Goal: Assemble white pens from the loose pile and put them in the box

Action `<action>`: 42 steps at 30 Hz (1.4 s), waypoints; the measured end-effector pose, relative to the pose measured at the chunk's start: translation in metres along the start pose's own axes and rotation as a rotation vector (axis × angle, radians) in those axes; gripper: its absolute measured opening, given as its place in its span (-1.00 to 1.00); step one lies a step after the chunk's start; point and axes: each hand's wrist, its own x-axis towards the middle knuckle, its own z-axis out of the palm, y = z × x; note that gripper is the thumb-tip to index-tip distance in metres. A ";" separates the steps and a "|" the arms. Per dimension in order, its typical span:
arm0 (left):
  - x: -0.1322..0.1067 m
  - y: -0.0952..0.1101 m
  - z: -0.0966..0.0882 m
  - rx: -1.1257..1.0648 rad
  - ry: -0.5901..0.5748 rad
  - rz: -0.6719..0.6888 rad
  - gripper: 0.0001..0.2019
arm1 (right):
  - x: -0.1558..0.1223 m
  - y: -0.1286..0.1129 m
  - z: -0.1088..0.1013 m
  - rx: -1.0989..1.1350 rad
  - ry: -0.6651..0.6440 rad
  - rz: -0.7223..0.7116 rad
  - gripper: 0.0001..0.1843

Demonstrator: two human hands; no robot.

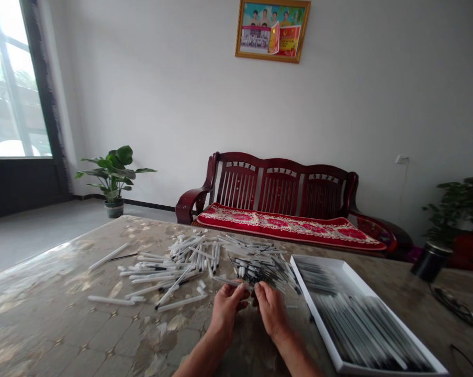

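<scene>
Low over the table, my left hand [225, 306] pinches a pale translucent pen barrel [229, 281] between thumb and fingers. My right hand [271, 309] is closed close beside it, its thumb and fingertips at the barrel's right end; whatever small part sits in them is hidden. Just beyond my hands lies a loose heap of white pen barrels [158, 267], some with dark ends. Darker, thin pen parts [256, 267] are piled behind my fingertips. To the right stands a white open box [315, 309] holding rows of pens [365, 330], blurred.
A patterned, glossy cover lies on the table [83, 335]. Behind it are a dark red wooden bench [283, 193] and a potted plant [114, 173]. A black cylindrical container [430, 262] and dark cables [452, 303] are at the right.
</scene>
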 end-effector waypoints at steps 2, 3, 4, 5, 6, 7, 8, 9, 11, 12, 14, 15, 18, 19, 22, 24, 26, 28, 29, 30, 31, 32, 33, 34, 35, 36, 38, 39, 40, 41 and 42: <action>0.001 0.000 0.000 -0.002 0.004 0.000 -0.57 | -0.001 -0.001 0.000 -0.001 -0.008 -0.036 -0.66; 0.001 0.000 0.000 0.000 0.001 0.000 -0.57 | -0.001 -0.001 -0.001 -0.004 -0.008 -0.044 -0.68; 0.001 0.000 0.000 0.004 -0.007 0.001 -0.57 | -0.001 -0.001 0.000 -0.008 -0.005 -0.039 -0.66; 0.001 0.000 0.000 0.009 -0.014 0.003 -0.57 | -0.001 0.000 0.000 -0.012 -0.003 -0.022 -0.63; 0.001 0.000 0.000 0.012 -0.020 0.006 -0.56 | -0.001 0.000 0.000 -0.010 -0.005 0.002 -0.58; 0.001 0.000 0.000 0.014 -0.022 0.009 -0.56 | -0.001 0.001 0.000 -0.004 -0.011 0.024 -0.54; 0.001 0.000 0.000 0.015 -0.018 0.012 -0.56 | -0.001 0.001 0.001 0.009 -0.017 0.035 -0.54; 0.001 0.000 -0.001 0.014 -0.012 0.013 -0.56 | -0.001 0.001 0.001 0.025 -0.023 0.031 -0.56; 0.001 -0.001 -0.001 0.012 0.001 0.013 -0.55 | -0.001 0.000 0.001 0.042 -0.019 0.001 -0.63; 0.002 -0.001 -0.002 0.013 -0.003 0.012 -0.55 | -0.001 0.000 0.001 0.040 -0.015 -0.009 -0.64; 0.003 -0.002 -0.002 0.020 -0.019 0.018 -0.55 | 0.000 0.001 0.002 0.020 -0.004 -0.003 -0.60; 0.003 -0.003 -0.003 0.024 -0.029 0.023 -0.55 | 0.000 0.002 0.002 0.008 -0.001 0.010 -0.56; 0.005 -0.003 -0.003 0.029 -0.033 0.031 -0.55 | 0.000 0.005 0.004 0.017 -0.016 0.031 -0.52; 0.005 -0.003 -0.003 0.028 -0.030 0.028 -0.55 | -0.001 0.006 0.004 0.026 -0.024 0.025 -0.53; 0.004 -0.002 -0.003 0.024 -0.043 0.030 -0.55 | -0.002 0.006 0.006 0.065 -0.037 0.019 -0.58; 0.003 -0.002 -0.002 0.025 -0.063 0.044 -0.55 | -0.003 0.006 0.008 0.142 -0.051 0.068 -0.58; 0.003 -0.001 -0.002 0.027 -0.063 0.055 -0.55 | -0.002 0.008 0.009 0.243 -0.088 0.134 -0.57; 0.005 0.001 -0.004 0.031 -0.027 0.069 -0.54 | 0.003 0.012 0.007 0.280 -0.089 0.156 -0.57; 0.007 0.002 -0.005 0.038 -0.001 0.080 -0.53 | 0.006 0.016 0.004 0.258 -0.062 0.148 -0.59; 0.009 0.004 -0.006 0.048 0.027 0.095 -0.53 | 0.010 0.020 0.001 0.213 -0.020 0.135 -0.63; 0.012 0.005 -0.008 0.063 0.053 0.112 -0.53 | 0.013 0.025 -0.003 0.153 0.027 0.119 -0.69; 0.015 0.007 -0.010 0.081 0.075 0.130 -0.54 | 0.017 0.030 -0.006 0.085 0.069 0.106 -0.74; 0.017 0.008 -0.012 0.100 0.095 0.146 -0.56 | 0.020 0.035 -0.009 0.014 0.097 0.092 -0.78; 0.020 0.009 -0.014 0.116 0.113 0.159 -0.57 | 0.022 0.039 -0.012 -0.055 0.108 0.079 -0.78; 0.022 0.009 -0.015 0.130 0.131 0.170 -0.58 | 0.024 0.043 -0.013 -0.120 0.106 0.065 -0.76; 0.024 0.009 -0.016 0.138 0.143 0.181 -0.59 | 0.024 0.044 -0.014 -0.181 0.095 0.048 -0.72; 0.026 0.008 -0.018 0.143 0.150 0.203 -0.61 | 0.023 0.044 -0.013 -0.300 0.060 0.007 -0.65; 0.027 0.007 -0.018 0.142 0.148 0.212 -0.62 | 0.022 0.043 -0.011 -0.357 0.039 -0.016 -0.62; 0.027 0.007 -0.019 0.141 0.144 0.218 -0.64 | 0.022 0.040 -0.010 -0.412 0.015 -0.039 -0.59; 0.028 0.006 -0.019 0.139 0.143 0.219 -0.66 | 0.021 0.037 -0.009 -0.464 -0.011 -0.057 -0.56; 0.029 0.006 -0.020 0.140 0.146 0.211 -0.68 | 0.022 0.035 -0.008 -0.513 -0.036 -0.070 -0.55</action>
